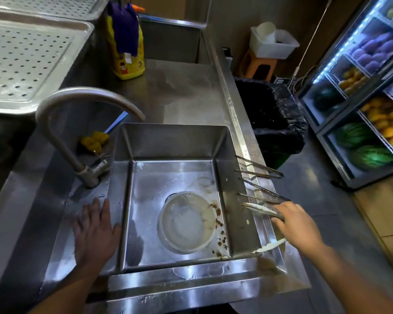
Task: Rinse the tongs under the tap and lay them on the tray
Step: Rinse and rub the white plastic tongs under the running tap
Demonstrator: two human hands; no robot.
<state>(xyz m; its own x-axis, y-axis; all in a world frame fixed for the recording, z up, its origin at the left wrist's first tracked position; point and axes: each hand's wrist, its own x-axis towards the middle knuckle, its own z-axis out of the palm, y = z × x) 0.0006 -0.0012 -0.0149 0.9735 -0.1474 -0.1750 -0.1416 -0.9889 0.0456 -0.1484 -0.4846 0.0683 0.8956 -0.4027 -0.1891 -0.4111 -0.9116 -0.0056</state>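
Observation:
Three metal tongs lie side by side across the right rim of the steel sink [123,177]: a far pair [259,169], a middle pair [263,192] and a near pair [260,209] smeared white. My right hand [295,223] closes its fingers on the handle end of the near pair. My left hand [95,232] lies flat and open on the sink's left ledge, below the curved tap [73,109]. No water runs. A perforated tray [27,62] sits at the upper left. A mesh strainer [186,220] rests over the drain.
A white-smeared utensil [270,247] lies at the sink's near right corner. Brown food bits dot the basin floor. A yellow bottle [127,46] and a yellow brush [94,140] stand behind the tap. A black-lined bin [272,118] and a fruit fridge [361,98] are on the right.

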